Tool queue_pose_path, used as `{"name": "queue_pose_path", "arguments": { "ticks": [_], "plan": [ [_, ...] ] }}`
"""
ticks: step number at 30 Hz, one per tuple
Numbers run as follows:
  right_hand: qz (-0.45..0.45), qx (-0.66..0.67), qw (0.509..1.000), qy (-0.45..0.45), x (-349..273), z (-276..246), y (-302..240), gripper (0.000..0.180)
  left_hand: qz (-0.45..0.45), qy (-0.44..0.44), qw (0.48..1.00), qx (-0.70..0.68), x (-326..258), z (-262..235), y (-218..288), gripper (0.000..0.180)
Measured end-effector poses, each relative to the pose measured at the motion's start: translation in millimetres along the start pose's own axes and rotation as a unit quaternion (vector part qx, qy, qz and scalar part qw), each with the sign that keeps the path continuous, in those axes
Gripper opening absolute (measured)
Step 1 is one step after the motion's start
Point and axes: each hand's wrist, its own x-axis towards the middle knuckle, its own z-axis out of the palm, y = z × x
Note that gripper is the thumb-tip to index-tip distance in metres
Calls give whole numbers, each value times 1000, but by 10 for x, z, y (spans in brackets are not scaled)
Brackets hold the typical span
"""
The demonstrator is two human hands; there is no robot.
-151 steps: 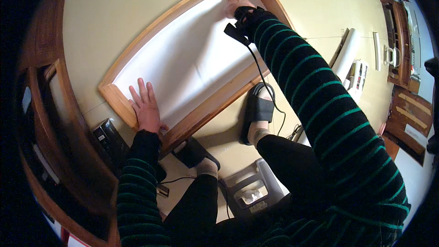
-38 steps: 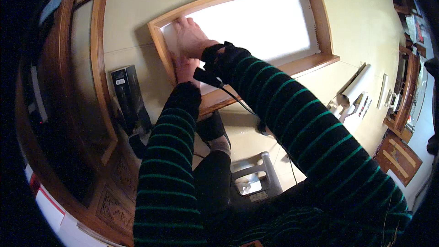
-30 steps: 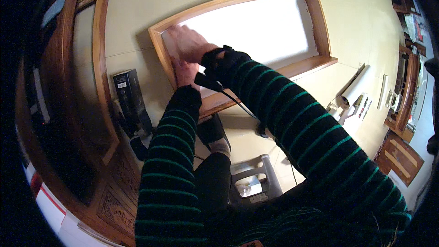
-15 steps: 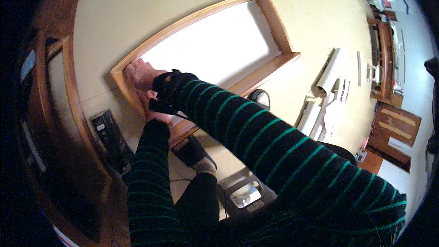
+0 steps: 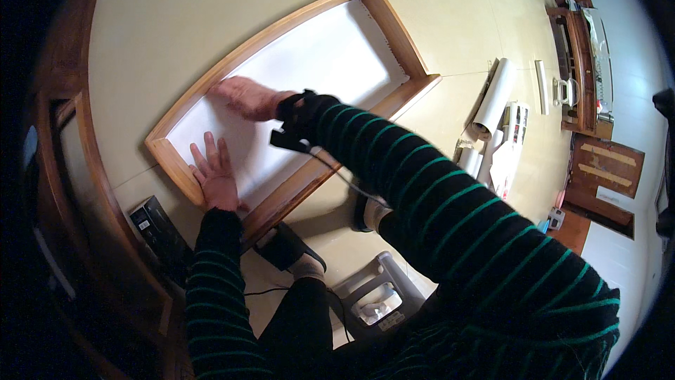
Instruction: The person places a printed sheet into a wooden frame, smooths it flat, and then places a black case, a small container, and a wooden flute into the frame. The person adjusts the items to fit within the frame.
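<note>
White sheet (image 5: 309, 71) fills a shallow rectangular wooden frame (image 5: 179, 165) that lies flat on the pale cream floor (image 5: 176, 14); the sheet looks smooth and blank, bordered all round by light honey-coloured timber. Left hand (image 5: 214, 172) rests palm down near the frame's lower-left corner, fingers spread wide and flat on the sheet, holding nothing. Right hand (image 5: 246, 97) reaches across from a green-striped sleeve, palm down near the upper long edge, fingers extended and close together, pressing the sheet and gripping nothing. The frame's long axis runs diagonally, from lower left to upper right. Rolled white paper tubes (image 5: 492, 99) lie well apart on the right.
</note>
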Motion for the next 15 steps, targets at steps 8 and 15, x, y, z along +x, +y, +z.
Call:
{"name": "queue_pose_path", "arguments": {
  "ticks": [8, 15],
  "plan": [
    [120, -99, 988, -14, -567, -1201, 606, 54, 8, -39, 999, -11, 3, -130, -40, 167],
    [186, -114, 976, 16, -1097, -1875, 1362, 60, 13, 30, 999, -7, 2, 105, -35, 148]
  ]
}}
